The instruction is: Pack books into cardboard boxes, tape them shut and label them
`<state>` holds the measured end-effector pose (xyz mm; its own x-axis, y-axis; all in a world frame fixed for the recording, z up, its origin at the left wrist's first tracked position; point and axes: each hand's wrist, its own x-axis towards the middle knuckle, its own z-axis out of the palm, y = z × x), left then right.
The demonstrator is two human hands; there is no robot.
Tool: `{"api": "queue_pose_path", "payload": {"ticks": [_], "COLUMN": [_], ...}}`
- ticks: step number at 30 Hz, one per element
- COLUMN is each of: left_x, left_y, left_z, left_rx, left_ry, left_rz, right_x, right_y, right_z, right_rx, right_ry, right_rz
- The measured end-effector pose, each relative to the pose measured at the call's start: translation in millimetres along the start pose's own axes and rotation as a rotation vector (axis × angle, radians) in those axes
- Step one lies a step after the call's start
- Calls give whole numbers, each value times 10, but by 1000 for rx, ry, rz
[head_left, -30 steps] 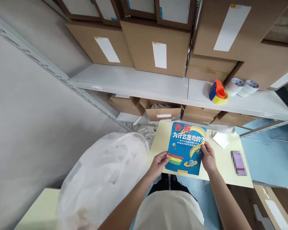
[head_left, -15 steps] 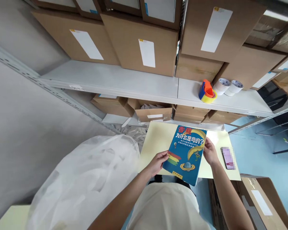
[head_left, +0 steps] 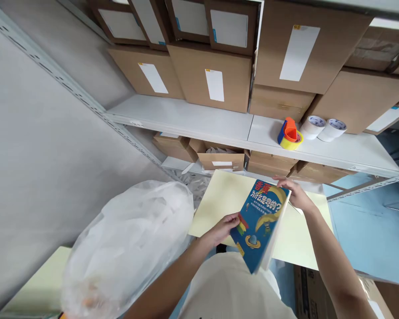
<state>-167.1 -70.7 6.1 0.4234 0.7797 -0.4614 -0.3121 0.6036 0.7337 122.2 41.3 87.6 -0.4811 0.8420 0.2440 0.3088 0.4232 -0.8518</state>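
A blue paperback book (head_left: 257,221) with bananas, a ringed planet and Chinese lettering on its cover is held over a pale yellow table top (head_left: 299,237). It is tilted, and its white page edges show along the right side. My left hand (head_left: 224,228) pinches its left edge, thumb on the cover and fingers behind. At the top right corner is my right hand (head_left: 295,195), its fingers reaching across the upper edge against the book. Its thumb is largely hidden.
A large white translucent bag (head_left: 133,243) bulges at left. Ahead, a grey shelf (head_left: 186,115) bears cardboard boxes (head_left: 216,84), a tape dispenser (head_left: 290,135) and white tape rolls (head_left: 314,127). An open box (head_left: 221,161) sits lower; another carton (head_left: 314,292) stands at lower right.
The book has turned and tilted, so its page edges now show. My right hand has moved from its right edge to the top corner. The phone on the table is no longer visible.
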Motion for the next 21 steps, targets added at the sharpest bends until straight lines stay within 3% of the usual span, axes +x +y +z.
{"api": "queue_pose_path", "payload": {"ticks": [3, 6, 9, 14, 17, 21], "left_x": [-29, -107, -192, -222, -191, -187], "left_y": [-69, -68, 23, 161, 139, 77], "left_z": [28, -13, -75, -21, 40, 41], "left_rx": [-34, -140, -69, 416, 475, 434], "left_ry": [-19, -133, -213, 23, 173, 233], "left_rz": [-53, -127, -76, 110, 186, 219], "right_x": [151, 245, 305, 398, 361, 35], "right_y": [-174, -269, -304, -333, -320, -227], "right_z": [3, 22, 43, 111, 37, -202], "right_rx": [-94, -154, -162, -130, -99, 47], "right_ry": [-57, -56, -1, 70, 119, -96], "right_rz": [-19, 54, 90, 173, 266, 459]}}
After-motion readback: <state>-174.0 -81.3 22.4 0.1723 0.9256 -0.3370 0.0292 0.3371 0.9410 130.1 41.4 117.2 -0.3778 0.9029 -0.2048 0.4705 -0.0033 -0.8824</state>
